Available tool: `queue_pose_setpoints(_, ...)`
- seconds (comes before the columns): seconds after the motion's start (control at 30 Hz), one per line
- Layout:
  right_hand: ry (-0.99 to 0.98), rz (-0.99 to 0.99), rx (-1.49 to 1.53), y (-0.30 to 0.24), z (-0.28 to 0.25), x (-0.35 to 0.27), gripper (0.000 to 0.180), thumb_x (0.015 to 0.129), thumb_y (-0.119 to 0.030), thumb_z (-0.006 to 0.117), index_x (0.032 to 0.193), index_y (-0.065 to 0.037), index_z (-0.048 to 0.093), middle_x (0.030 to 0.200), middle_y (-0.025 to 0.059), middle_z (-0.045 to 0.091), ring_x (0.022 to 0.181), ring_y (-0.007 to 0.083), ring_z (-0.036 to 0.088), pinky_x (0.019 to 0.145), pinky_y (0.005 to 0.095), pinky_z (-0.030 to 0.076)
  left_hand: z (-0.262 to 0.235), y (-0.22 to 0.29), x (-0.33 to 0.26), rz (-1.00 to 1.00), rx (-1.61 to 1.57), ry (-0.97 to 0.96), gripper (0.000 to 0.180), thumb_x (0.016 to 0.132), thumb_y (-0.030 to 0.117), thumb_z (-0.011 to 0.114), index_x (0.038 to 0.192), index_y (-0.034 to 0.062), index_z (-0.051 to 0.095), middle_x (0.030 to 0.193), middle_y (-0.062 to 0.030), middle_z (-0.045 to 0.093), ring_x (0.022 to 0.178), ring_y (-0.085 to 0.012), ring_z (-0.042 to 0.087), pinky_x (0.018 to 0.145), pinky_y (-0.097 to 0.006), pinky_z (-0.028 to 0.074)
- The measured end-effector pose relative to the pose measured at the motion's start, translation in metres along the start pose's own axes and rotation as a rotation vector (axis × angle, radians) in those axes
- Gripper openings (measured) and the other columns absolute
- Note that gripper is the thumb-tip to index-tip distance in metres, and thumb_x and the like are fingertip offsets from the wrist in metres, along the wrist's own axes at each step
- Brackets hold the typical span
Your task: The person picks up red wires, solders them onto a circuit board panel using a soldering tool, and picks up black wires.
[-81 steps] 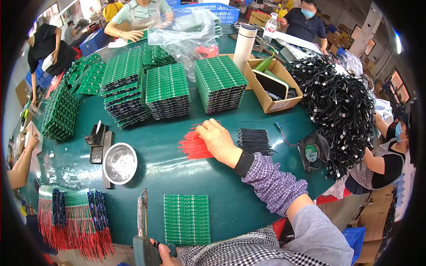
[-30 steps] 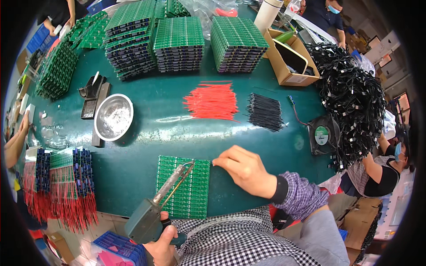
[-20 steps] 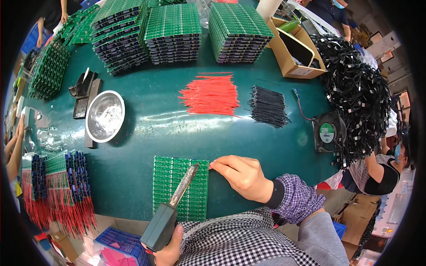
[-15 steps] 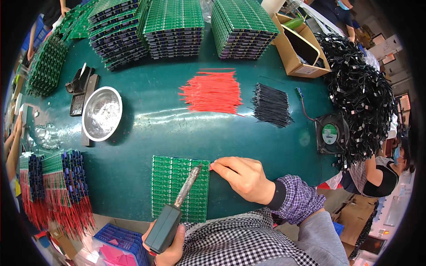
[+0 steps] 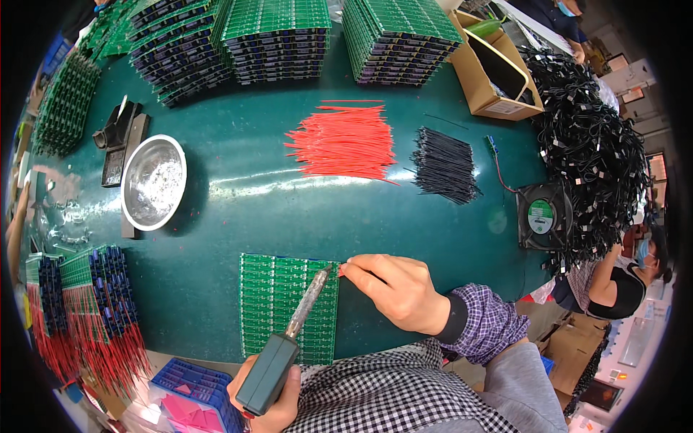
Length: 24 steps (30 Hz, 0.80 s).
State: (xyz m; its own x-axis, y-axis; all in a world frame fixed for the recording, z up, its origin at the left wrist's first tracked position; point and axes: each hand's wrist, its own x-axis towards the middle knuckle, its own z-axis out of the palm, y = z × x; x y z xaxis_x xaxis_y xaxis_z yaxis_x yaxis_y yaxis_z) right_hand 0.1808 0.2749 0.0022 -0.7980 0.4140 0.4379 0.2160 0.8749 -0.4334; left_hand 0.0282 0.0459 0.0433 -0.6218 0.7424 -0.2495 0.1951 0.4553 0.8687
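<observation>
Fingers of the right hand (image 5: 401,292) pinch a thin red wire (image 5: 342,268), likely light and floppy, at the flat green circuit-board panel (image 5: 278,303) near the table's front edge, while the left hand (image 5: 271,400) clenches the grey-handled soldering iron (image 5: 285,343).

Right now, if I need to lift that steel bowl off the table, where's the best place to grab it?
Grip the steel bowl by its thin rolled rim on the right side, coming from above. It sits upright and open, with pale scraps inside, so a rim pinch keeps it level. The right side faces bare table; black tool stands crowd its upper left.
</observation>
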Motion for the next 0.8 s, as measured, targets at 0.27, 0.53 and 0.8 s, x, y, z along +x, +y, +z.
queue_pose_setpoints(0.27,-0.028,0.012,-0.02,0.0,-0.002,0.001,0.025,0.077,-0.005,0.07,0.102,0.002,0.072,0.096,0.0096,0.069,0.074,0.0193,0.07,0.062,0.0295,0.059,0.002,-0.026,-0.013,-0.052,0.082,0.066,0.035,0.082,0.007,0.084,0.113,-0.0021,0.07,0.102,-0.0109,0.072,0.084,-0.0182,0.067,0.075,-0.032,0.054)
queue_pose_setpoints(0.53,-0.044,0.014,-0.029,-0.001,-0.001,0.001,0.027,0.077,-0.005,0.07,0.103,0.003,0.071,0.097,0.0098,0.069,0.075,0.0199,0.07,0.062,0.029,0.059,0.004,-0.022,-0.012,-0.131,0.051,0.084,0.035,0.08,0.008,0.086,0.11,-0.0026,0.071,0.098,-0.0105,0.072,0.085,-0.0199,0.067,0.077,-0.034,0.054)
queue_pose_setpoints(0.8,-0.039,0.017,-0.031,-0.002,-0.002,0.003,0.028,0.076,-0.004,0.07,0.103,0.002,0.072,0.097,0.0096,0.069,0.074,0.0196,0.07,0.061,0.0289,0.058,0.008,-0.019,-0.007,0.081,0.163,0.149,0.035,0.08,0.007,0.086,0.11,-0.0026,0.07,0.102,-0.0104,0.07,0.088,-0.0194,0.065,0.079,-0.033,0.053)
